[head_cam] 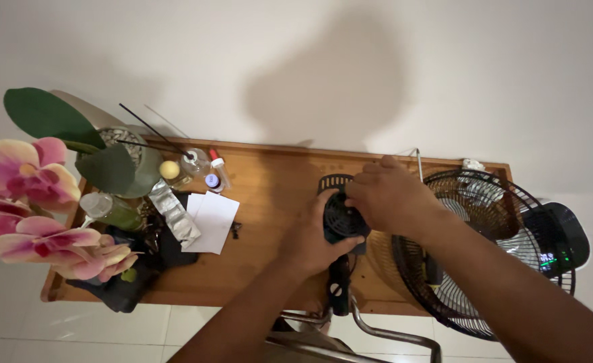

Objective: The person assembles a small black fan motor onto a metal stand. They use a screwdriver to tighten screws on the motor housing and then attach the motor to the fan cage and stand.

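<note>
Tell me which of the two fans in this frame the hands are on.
The small black fan on the wooden table: the left hand grips it from below and the right hand covers its top. The large black fan at the right stands untouched.

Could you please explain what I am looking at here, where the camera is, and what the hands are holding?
There is one picture, taken by a camera worn on a person's head, looking down at a wooden table against a white wall. The left hand and right hand together grip a small black fan. To the right stands a large black fan with a wire cage. On the left are a pink orchid in a pot, small bottles, a sheet of white paper and a silver packet.
</note>
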